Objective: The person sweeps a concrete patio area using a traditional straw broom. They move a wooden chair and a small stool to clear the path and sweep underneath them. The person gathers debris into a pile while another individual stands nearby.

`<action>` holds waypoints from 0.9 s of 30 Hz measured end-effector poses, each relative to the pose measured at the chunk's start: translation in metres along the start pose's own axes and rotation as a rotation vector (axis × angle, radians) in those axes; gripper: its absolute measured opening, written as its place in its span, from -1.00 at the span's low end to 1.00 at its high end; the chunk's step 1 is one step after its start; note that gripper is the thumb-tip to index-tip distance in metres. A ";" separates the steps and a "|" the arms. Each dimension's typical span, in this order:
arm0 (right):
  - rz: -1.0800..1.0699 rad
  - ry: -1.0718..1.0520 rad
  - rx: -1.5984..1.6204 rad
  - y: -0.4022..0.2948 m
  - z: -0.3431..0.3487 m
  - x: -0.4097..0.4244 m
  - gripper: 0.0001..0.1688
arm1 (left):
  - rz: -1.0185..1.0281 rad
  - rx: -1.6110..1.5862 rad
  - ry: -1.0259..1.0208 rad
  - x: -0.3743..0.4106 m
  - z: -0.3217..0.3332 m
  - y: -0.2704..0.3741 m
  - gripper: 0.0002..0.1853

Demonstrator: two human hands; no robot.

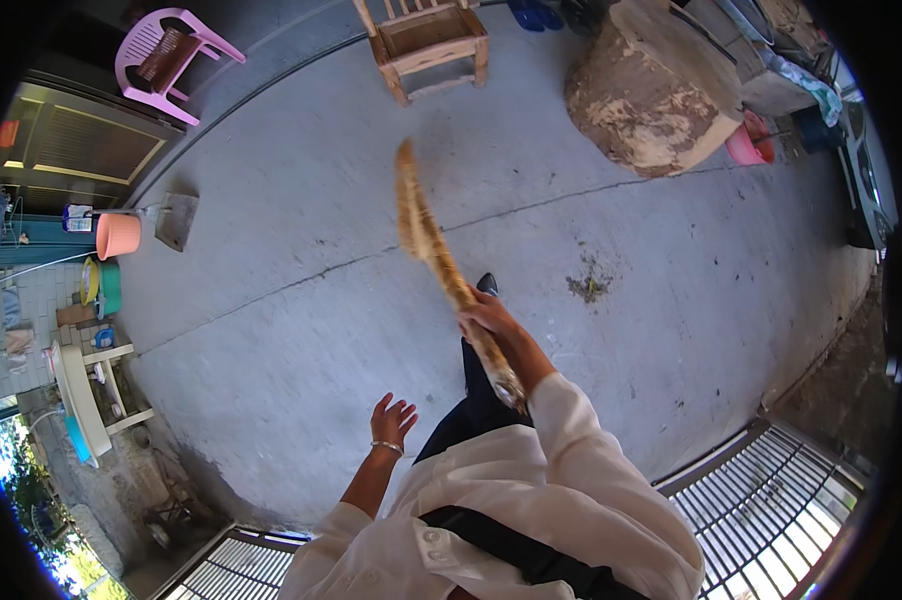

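My right hand (488, 315) is closed around the handle of a straw broom (421, 225), whose bristle end points away from me and is slightly blurred. The broom's bristles hang over the grey concrete floor; whether they touch it I cannot tell. Nothing is in my left hand (394, 421), which is held out low at my left side with its fingers apart and a bracelet at the wrist. To the right of the broom lies a small scattered pile of dry debris (590, 283) on the floor.
Ahead stand a wooden chair (436, 37) and a large brown stone or stump (653, 97), with a pink bucket (751, 141) beside it. At left are a pink plastic chair (151, 52), a dustpan (176, 220), an orange bin (119, 235) and a pale basin stand (83, 397). Metal gates (766, 487) lie behind.
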State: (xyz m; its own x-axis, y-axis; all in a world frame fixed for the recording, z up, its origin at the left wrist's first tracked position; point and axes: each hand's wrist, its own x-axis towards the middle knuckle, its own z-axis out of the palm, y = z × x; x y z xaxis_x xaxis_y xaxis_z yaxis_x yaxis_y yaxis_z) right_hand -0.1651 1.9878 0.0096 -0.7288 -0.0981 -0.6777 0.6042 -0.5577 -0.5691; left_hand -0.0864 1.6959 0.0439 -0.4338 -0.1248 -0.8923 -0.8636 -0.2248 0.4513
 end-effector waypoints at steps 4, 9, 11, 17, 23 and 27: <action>0.099 -0.073 -0.285 -0.071 0.032 0.097 -0.31 | 0.081 0.020 0.006 0.028 0.047 0.059 -0.51; 0.119 0.009 -0.063 -0.096 -0.054 0.153 -0.38 | 0.084 0.054 0.026 0.055 0.092 0.122 -0.49; 0.135 0.075 0.088 -0.111 -0.103 0.126 -0.38 | 0.118 0.082 -0.024 0.057 0.109 0.143 -0.49; 0.041 0.385 0.234 -0.124 -0.157 0.029 -0.24 | 0.135 0.132 -0.083 0.078 0.171 0.202 -0.50; -0.116 0.319 0.361 -0.234 -0.086 0.052 -0.27 | 0.155 0.230 -0.145 0.123 0.230 0.275 -0.47; -0.125 0.311 0.309 -0.275 -0.105 0.133 -0.39 | 0.242 0.313 -0.302 0.149 0.314 0.353 -0.48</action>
State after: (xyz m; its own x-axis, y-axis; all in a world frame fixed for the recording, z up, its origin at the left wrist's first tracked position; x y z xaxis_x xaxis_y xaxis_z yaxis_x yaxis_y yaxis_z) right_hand -0.3950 2.2144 0.0271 -0.6303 0.2111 -0.7471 0.3592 -0.7738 -0.5217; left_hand -0.5368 1.9013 0.0670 -0.6468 0.1585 -0.7460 -0.7443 0.0822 0.6628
